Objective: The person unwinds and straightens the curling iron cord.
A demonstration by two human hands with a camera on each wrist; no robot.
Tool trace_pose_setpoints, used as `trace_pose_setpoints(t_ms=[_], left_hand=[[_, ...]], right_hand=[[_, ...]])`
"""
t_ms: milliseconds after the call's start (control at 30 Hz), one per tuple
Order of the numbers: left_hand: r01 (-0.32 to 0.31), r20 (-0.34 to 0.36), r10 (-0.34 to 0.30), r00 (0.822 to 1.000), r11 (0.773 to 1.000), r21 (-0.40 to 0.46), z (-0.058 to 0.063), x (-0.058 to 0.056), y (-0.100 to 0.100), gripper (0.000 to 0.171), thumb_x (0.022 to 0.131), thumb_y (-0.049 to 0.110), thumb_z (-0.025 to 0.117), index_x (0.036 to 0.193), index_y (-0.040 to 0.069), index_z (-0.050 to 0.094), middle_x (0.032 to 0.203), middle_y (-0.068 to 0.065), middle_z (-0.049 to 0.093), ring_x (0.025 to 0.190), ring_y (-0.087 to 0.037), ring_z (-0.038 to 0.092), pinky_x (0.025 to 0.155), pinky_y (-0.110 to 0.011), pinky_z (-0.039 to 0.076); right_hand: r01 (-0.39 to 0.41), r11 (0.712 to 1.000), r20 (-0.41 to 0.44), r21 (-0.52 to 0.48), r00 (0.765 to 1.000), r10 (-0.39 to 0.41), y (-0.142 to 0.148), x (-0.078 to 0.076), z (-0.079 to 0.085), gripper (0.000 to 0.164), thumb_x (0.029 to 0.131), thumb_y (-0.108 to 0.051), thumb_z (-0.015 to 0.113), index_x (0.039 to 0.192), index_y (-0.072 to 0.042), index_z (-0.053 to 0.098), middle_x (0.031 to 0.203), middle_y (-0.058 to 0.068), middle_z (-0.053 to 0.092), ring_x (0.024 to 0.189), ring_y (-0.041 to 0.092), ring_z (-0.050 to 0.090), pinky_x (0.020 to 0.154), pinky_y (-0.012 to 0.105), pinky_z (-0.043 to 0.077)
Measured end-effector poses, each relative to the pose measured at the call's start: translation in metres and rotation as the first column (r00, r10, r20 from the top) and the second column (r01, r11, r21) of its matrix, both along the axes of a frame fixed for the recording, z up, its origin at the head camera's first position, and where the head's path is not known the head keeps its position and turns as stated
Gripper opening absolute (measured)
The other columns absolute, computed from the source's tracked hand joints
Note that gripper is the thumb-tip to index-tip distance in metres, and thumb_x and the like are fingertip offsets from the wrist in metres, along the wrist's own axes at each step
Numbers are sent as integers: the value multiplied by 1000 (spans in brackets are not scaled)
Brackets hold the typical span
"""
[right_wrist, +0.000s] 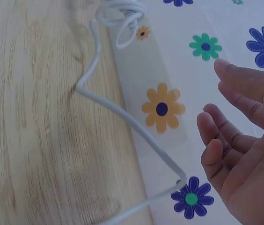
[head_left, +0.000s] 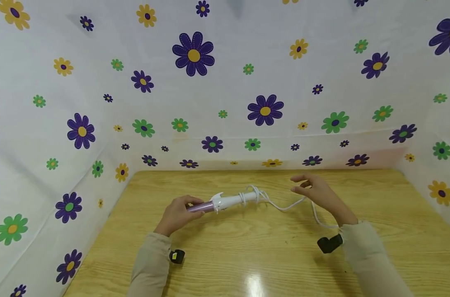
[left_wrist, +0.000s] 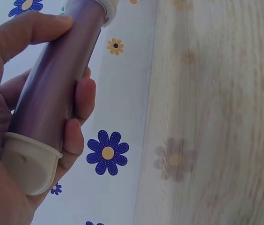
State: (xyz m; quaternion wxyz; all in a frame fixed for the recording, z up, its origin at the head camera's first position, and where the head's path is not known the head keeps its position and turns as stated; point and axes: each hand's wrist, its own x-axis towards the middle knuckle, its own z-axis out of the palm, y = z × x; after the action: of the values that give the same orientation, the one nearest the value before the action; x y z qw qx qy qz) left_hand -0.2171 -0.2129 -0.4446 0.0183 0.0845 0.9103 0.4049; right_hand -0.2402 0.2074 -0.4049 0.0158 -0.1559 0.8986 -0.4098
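Observation:
My left hand [head_left: 176, 213] grips a curling iron by its purple barrel [left_wrist: 59, 70], fingers and thumb wrapped around it. The barrel's pale end cap [left_wrist: 31, 161] sits against the palm in the left wrist view. The white handle [head_left: 232, 201] of the curling iron points right, with turns of its cord wound around it. From there the loose white cord [right_wrist: 122, 115] runs off to the right, bending past my right hand [head_left: 315, 192]. That hand is raised over the table with loosely bent fingers [right_wrist: 230, 136], holding nothing, apart from the cord in the right wrist view.
Under both hands lies a wood-grain table [head_left: 225, 251]. A white cloth [head_left: 225, 82] printed with flowers hangs along its back and both sides. Each wrist wears a small black camera, the left one [head_left: 177, 256] and the right one [head_left: 329, 243] both over the table.

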Motion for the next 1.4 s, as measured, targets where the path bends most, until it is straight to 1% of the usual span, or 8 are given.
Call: trace_pose_setpoints(t_ms=[200, 300, 533, 767, 900, 1067, 1233, 1400], left_hand=[[-14, 3, 14, 1000, 1000, 0, -1, 2, -2, 28, 78, 25, 79, 105, 19, 74, 108, -4, 70, 83, -16, 61, 73, -31, 49], [-18, 7, 18, 1000, 1000, 0, -1, 2, -3, 29, 77, 25, 79, 105, 18, 74, 107, -4, 70, 83, -16, 61, 72, -31, 49], [-25, -6, 25, 1000, 1000, 5, 1, 0, -5, 30, 77, 26, 80, 105, 18, 74, 107, -6, 70, 83, -17, 61, 72, -31, 49], [-26, -17, 26, 1000, 1000, 3, 3, 1, -8, 31, 77, 26, 80, 106, 18, 74, 108, -5, 70, 83, -17, 61, 72, -31, 49], [-27, -15, 27, 1000, 1000, 11, 5, 1, -9, 31, 77, 26, 80, 106, 18, 74, 107, -6, 69, 83, -17, 61, 72, -31, 49], [-26, -20, 26, 999, 999, 35, 6, 1, -10, 31, 77, 25, 80, 107, 17, 74, 108, -7, 69, 84, -18, 60, 74, -32, 49], [-29, -11, 30, 1000, 998, 51, 6, 0, -10, 30, 77, 25, 80, 106, 18, 74, 109, -7, 69, 86, -19, 60, 75, -32, 49], [-29, 11, 28, 1000, 998, 63, 4, 1, -11, 31, 78, 25, 80, 107, 18, 74, 110, -7, 69, 88, -19, 61, 77, -32, 49]], right_hand=[[-43, 995, 44, -86, 998, 47, -20, -10, -8, 41, 94, -23, 63, 126, 2, 56, 130, 26, 54, 105, 33, 58, 83, 36, 50], [-44, 991, 77, -124, 996, 54, -28, -13, -15, 42, 94, -23, 63, 127, 2, 55, 130, 25, 54, 105, 31, 58, 85, 35, 49], [-47, 986, 116, -160, 991, 66, -42, -19, -29, 43, 94, -18, 62, 129, 5, 52, 127, 27, 54, 107, 33, 57, 87, 38, 50], [-63, 980, 163, -188, 982, 95, -56, -25, -37, 44, 94, -12, 61, 131, 7, 48, 126, 29, 53, 107, 33, 57, 89, 40, 50], [-76, 979, 178, -190, 978, 111, -58, -27, -43, 42, 94, -11, 60, 130, 7, 48, 126, 29, 53, 106, 34, 56, 86, 36, 50], [-74, 979, 216, -189, 970, 115, -61, -28, -51, 40, 94, -13, 60, 129, 3, 50, 126, 26, 54, 106, 31, 56, 80, 32, 49], [-105, 977, 217, -186, 965, 145, -66, -29, -59, 42, 93, -11, 61, 130, 5, 51, 117, 25, 58, 96, 23, 57, 74, 29, 47], [-135, 976, 193, -171, 967, 168, -70, -31, -66, 40, 91, -7, 62, 127, 8, 52, 107, 23, 62, 85, 14, 54, 69, 25, 45]])
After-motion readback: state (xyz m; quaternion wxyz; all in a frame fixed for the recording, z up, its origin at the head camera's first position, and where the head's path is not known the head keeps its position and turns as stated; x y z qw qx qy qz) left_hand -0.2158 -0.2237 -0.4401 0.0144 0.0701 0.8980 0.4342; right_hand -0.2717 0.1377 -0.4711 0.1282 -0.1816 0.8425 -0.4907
